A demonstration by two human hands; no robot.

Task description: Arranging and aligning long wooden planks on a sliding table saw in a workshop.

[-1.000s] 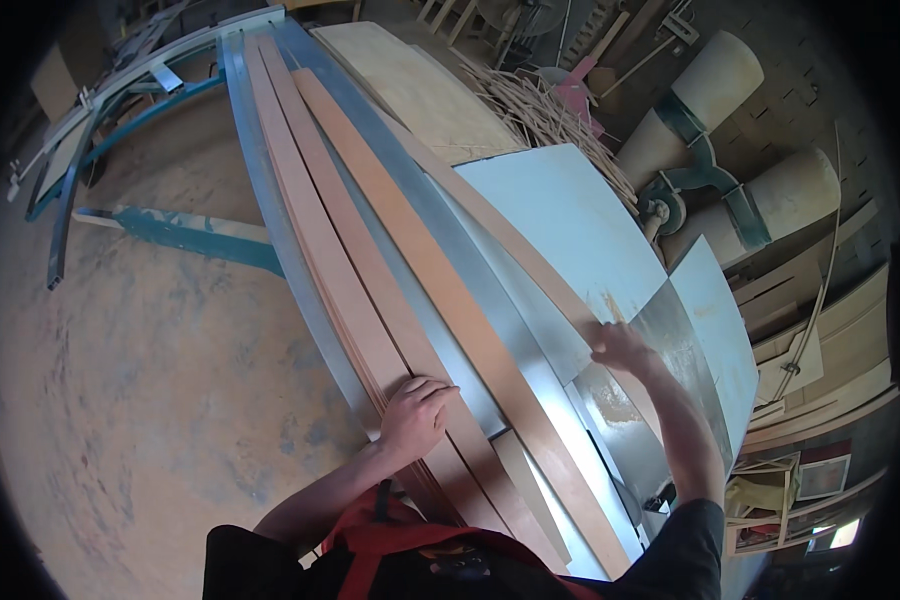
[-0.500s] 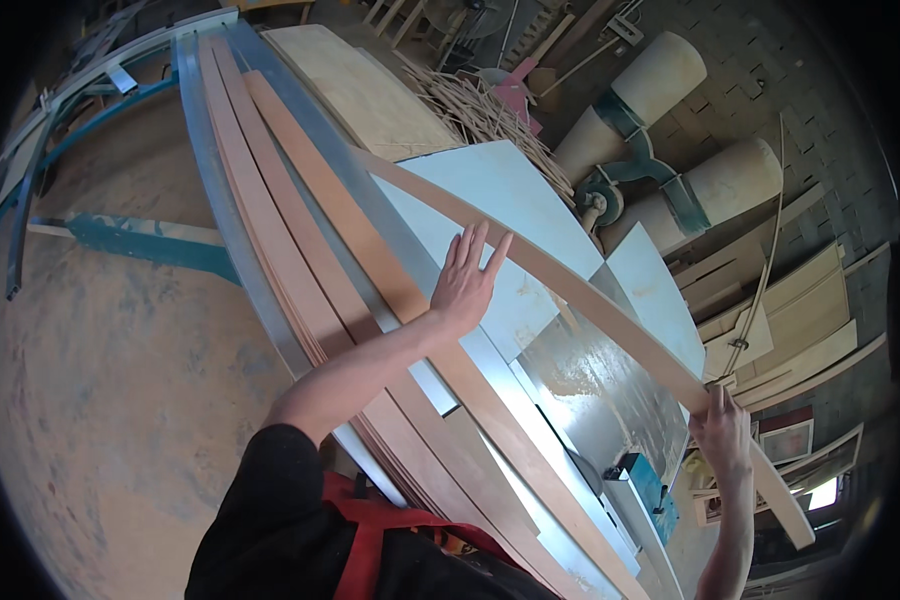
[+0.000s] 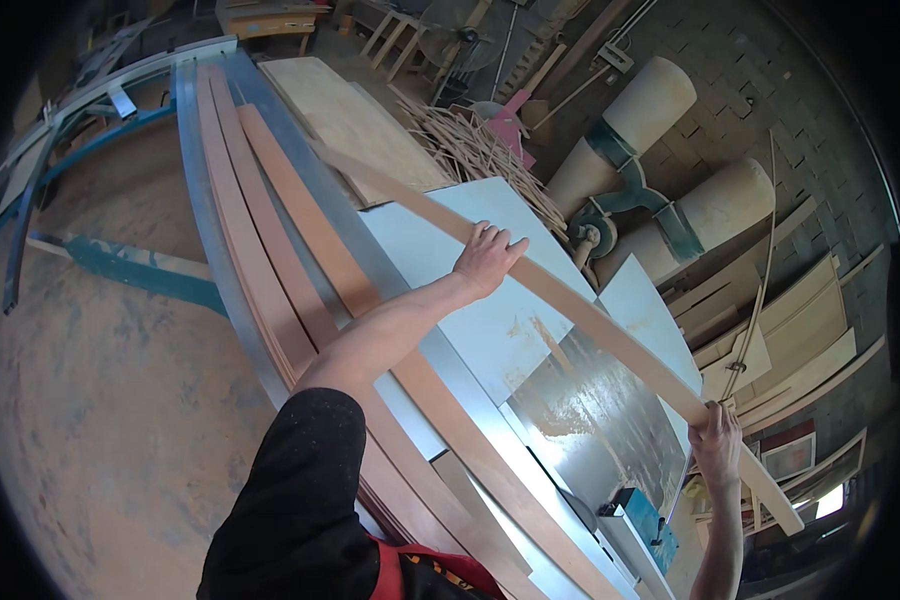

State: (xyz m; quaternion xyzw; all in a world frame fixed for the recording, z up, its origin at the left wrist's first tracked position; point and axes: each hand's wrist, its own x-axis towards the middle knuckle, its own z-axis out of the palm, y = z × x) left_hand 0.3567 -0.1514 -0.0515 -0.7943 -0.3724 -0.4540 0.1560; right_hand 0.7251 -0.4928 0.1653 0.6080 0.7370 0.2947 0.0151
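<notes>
A long, narrow wooden board [image 3: 600, 325] slants across the work table, its far end toward the upper left and its near end at the lower right. My left hand [image 3: 488, 262] is closed over the board's edge near its middle, fingers curled round it. Closer to the near end, my right hand [image 3: 715, 440] grips the same board, with the tip sticking out past it. Beneath my left forearm lie several more long wooden strips [image 3: 320, 240], side by side on the metal sliding table [image 3: 195, 150].
A pale blue panel [image 3: 450, 330] and a shiny metal plate [image 3: 595, 410] form the table top. A teal machine part [image 3: 645, 525] sits at its near edge. Beyond are a heap of thin offcuts [image 3: 480, 155], dust-collector bags [image 3: 650, 100] and leaning boards [image 3: 810, 310]. A teal arm [image 3: 145, 270] juts out left.
My left hand has gone from lying with fingers stretched over the board to curling round its edge. The board has shifted slightly to the left, and my view has tilted a little.
</notes>
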